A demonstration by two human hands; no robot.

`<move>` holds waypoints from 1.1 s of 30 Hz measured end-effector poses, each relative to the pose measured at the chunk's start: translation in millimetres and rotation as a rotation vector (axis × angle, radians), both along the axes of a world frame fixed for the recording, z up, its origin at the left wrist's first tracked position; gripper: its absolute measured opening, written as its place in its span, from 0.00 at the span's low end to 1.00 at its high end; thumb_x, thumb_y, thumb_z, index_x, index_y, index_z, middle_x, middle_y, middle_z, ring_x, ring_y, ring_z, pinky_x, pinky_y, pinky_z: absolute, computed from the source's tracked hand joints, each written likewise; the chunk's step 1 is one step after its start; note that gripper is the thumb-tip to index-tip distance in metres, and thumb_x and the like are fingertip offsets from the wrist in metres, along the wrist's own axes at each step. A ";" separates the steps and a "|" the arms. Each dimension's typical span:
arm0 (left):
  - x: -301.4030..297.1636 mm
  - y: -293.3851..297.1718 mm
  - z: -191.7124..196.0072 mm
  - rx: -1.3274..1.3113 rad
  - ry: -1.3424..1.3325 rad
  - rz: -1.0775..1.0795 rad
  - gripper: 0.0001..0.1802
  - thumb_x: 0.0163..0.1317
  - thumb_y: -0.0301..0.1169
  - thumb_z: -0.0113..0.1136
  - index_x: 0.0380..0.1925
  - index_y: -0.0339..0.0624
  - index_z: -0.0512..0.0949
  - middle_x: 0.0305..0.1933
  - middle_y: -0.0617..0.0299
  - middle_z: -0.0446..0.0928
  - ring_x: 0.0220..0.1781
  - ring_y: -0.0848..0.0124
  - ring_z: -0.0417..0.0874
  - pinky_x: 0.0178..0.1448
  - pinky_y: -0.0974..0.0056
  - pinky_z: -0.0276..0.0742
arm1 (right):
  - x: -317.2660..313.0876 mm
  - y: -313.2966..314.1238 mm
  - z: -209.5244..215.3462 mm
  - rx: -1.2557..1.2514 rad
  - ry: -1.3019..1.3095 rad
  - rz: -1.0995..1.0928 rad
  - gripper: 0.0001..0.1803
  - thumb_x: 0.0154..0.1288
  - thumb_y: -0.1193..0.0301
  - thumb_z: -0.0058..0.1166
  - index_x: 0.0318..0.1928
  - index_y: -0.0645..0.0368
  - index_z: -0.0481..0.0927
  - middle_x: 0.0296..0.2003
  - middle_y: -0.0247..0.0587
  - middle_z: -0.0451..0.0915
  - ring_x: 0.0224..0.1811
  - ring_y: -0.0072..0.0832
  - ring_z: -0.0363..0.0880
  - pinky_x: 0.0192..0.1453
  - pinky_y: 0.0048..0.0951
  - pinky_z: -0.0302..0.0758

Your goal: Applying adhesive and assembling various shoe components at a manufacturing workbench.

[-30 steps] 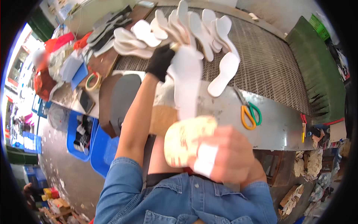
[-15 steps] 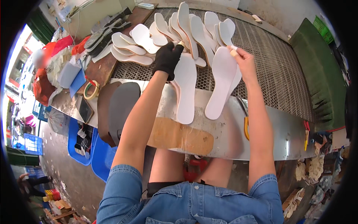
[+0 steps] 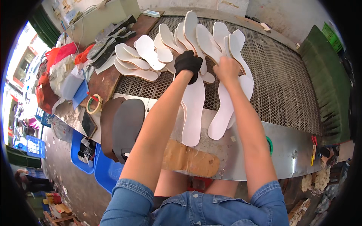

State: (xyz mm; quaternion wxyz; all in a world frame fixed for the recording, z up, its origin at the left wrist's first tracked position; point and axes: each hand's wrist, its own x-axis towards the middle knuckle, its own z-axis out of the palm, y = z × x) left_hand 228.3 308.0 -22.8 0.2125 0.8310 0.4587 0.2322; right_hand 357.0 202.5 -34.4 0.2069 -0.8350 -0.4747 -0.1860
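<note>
White shoe insoles [image 3: 191,35] lean in an overlapping heap at the far middle of the mesh-topped bench. My left hand [image 3: 188,66], in a black glove, is closed at the heap's lower ends, its fingertips mostly hidden. Below it, a white insole [image 3: 194,116] hangs over the metal front strip, with another partly under it. Bare and curled, my right hand [image 3: 227,70] grips at the lower end of an insole [image 3: 206,43] in the heap; its fingertips are partly covered. Under that wrist lies another overlapping pair of insoles [image 3: 220,116].
Brown and grey sole-shaped pieces [image 3: 128,124] stand at the left beside a tape roll [image 3: 94,104]. A tan patch [image 3: 190,158] lies on the metal strip [image 3: 279,150]. Blue bins [image 3: 103,167] sit below left; a green sheet [image 3: 320,86] rises at right.
My right hand has left the edge of the near right insole and moved up and left to the heap. My left hand has shifted right. The whole view has tilted slightly.
</note>
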 end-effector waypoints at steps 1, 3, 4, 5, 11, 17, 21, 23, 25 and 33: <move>-5.3 0.8 -0.4 0.050 -0.069 0.006 0.25 0.47 0.52 0.60 0.33 0.40 0.79 0.38 0.45 0.80 0.44 0.50 0.81 0.50 0.53 0.75 | 0.7 -5.3 8.5 0.049 0.092 0.077 0.11 0.46 0.66 0.61 0.26 0.61 0.81 0.27 0.51 0.82 0.32 0.47 0.82 0.37 0.44 0.77; -12.8 9.8 15.0 0.160 -0.178 0.076 0.22 0.52 0.50 0.57 0.31 0.40 0.79 0.37 0.46 0.80 0.42 0.51 0.81 0.49 0.53 0.75 | -11.3 -7.9 34.7 0.109 0.124 0.128 0.11 0.47 0.66 0.60 0.27 0.62 0.80 0.25 0.52 0.81 0.30 0.47 0.81 0.36 0.44 0.77; -19.1 9.3 36.3 0.128 -0.275 -0.007 0.22 0.53 0.49 0.56 0.31 0.38 0.78 0.36 0.47 0.81 0.40 0.52 0.82 0.47 0.53 0.75 | -14.2 -12.3 40.5 0.172 0.157 0.172 0.12 0.48 0.66 0.59 0.27 0.63 0.80 0.24 0.52 0.80 0.29 0.48 0.81 0.35 0.44 0.76; -24.2 10.3 60.0 0.006 -0.405 -0.111 0.21 0.52 0.46 0.57 0.31 0.37 0.78 0.33 0.46 0.80 0.36 0.52 0.82 0.44 0.54 0.76 | -4.6 -10.3 45.8 0.310 0.297 0.218 0.12 0.50 0.65 0.58 0.27 0.64 0.78 0.20 0.51 0.79 0.26 0.43 0.81 0.32 0.40 0.75; -88.6 -37.0 140.8 -0.295 -0.798 -0.348 0.14 0.61 0.36 0.59 0.42 0.39 0.78 0.35 0.63 0.79 0.31 0.75 0.79 0.36 0.70 0.78 | 13.7 -20.6 106.7 0.828 0.395 0.342 0.13 0.52 0.64 0.59 0.27 0.63 0.77 0.18 0.44 0.78 0.20 0.26 0.75 0.26 0.32 0.70; -192.4 -121.6 97.7 -0.687 -0.662 -0.427 0.14 0.59 0.34 0.59 0.41 0.36 0.78 0.29 0.65 0.77 0.28 0.79 0.76 0.32 0.73 0.73 | -49.3 -163.0 144.4 0.482 0.117 0.261 0.11 0.51 0.68 0.61 0.26 0.62 0.75 0.20 0.41 0.75 0.20 0.34 0.74 0.27 0.35 0.68; -195.1 -156.8 19.1 -0.990 -0.434 -0.481 0.15 0.60 0.34 0.59 0.42 0.36 0.78 0.29 0.67 0.76 0.27 0.79 0.75 0.32 0.73 0.72 | -95.1 -234.1 74.1 0.209 0.143 0.206 0.09 0.49 0.72 0.60 0.29 0.61 0.74 0.26 0.40 0.72 0.27 0.39 0.74 0.30 0.38 0.69; -192.6 -167.4 3.4 -1.016 -0.356 -0.486 0.13 0.60 0.34 0.59 0.40 0.36 0.79 0.28 0.66 0.75 0.27 0.80 0.75 0.32 0.73 0.72 | -106.1 -247.1 38.3 0.144 0.023 0.127 0.11 0.48 0.74 0.60 0.30 0.61 0.71 0.30 0.42 0.70 0.33 0.42 0.73 0.34 0.41 0.70; -181.7 -162.3 -23.3 -0.700 -0.143 -0.467 0.14 0.57 0.39 0.61 0.36 0.38 0.78 0.31 0.56 0.79 0.32 0.65 0.81 0.36 0.62 0.75 | -116.9 -248.4 15.4 0.168 0.038 0.091 0.12 0.48 0.74 0.61 0.30 0.61 0.70 0.31 0.43 0.70 0.35 0.43 0.73 0.35 0.42 0.70; -270.1 -165.4 1.9 0.059 -0.078 -0.178 0.14 0.49 0.38 0.63 0.31 0.42 0.77 0.32 0.49 0.79 0.38 0.50 0.80 0.43 0.52 0.75 | -182.6 -299.9 8.5 0.225 0.502 0.335 0.07 0.56 0.76 0.59 0.35 0.65 0.76 0.29 0.40 0.73 0.28 0.31 0.72 0.34 0.28 0.69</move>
